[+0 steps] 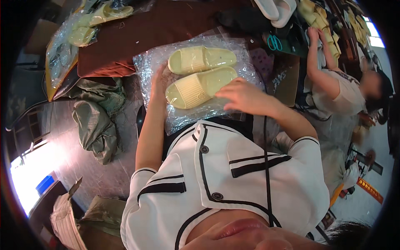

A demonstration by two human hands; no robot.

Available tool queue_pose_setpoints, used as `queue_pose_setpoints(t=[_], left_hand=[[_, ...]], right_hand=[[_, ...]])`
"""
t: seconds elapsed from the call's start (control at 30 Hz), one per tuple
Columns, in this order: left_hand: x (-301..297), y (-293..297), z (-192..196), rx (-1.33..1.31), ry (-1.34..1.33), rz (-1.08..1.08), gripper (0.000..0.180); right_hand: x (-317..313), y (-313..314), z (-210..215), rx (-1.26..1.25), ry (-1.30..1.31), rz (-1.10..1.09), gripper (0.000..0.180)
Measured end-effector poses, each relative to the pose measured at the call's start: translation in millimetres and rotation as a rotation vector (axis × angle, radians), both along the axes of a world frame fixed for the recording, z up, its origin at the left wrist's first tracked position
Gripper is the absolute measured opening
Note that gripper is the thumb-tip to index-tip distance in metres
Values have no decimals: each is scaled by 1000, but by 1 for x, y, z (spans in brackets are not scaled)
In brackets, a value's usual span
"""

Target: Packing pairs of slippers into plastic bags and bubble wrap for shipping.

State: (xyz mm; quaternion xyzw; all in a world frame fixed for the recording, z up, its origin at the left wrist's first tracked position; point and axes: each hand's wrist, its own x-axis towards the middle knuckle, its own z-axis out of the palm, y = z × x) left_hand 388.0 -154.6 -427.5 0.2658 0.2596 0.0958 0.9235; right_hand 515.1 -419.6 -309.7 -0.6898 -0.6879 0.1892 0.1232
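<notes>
A pair of pale yellow slippers lies side by side in front of me, the far slipper [193, 60] above the near slipper [187, 91], both with ribbed straps. Under and around them spread shiny clear plastic bags [179, 118]. My left hand [158, 83] rests at the left side of the bags, beside the slippers' toe ends; its fingers are partly hidden, so its grip cannot be made out. Over the heel end of the near slipper is my right hand [245, 96], its fingers bent and apart, with nothing visible between them.
Brown cloth [125, 41] covers the table. Teal scissors [274, 42] and white slippers [279, 12] lie at the far right; more bagged yellow slippers [106, 14] are far left. A co-worker [337, 89] handles yellow slippers on the right. A cardboard box [287, 77] stands nearby.
</notes>
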Motion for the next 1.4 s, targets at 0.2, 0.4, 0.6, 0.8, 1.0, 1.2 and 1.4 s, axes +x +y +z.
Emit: queue_pose_setpoints(t=[0.2, 0.4, 0.6, 0.8, 1.0, 1.2, 1.4], left_hand=[[-3, 19, -60, -117, 12, 43, 50], [1, 5, -27, 55, 95, 72, 43], [-3, 3, -10, 112, 252, 127, 39], [-1, 4, -12, 130, 194, 91, 37], [2, 0, -1, 133, 221, 91, 42], [2, -5, 10, 162, 344, 98, 44], [3, -4, -24, 118, 236, 56, 49]], right_hand=[[70, -20, -4, 253, 306, -696, 23], [133, -51, -88, -90, 661, -805, 24], [123, -3, -91, 71, 388, -119, 36], [89, 49, -111, -53, 413, 69, 43], [57, 72, -83, 15, 233, 96, 35], [61, 54, -77, 238, -17, 115, 20], [60, 38, -70, 321, -83, 73, 19]])
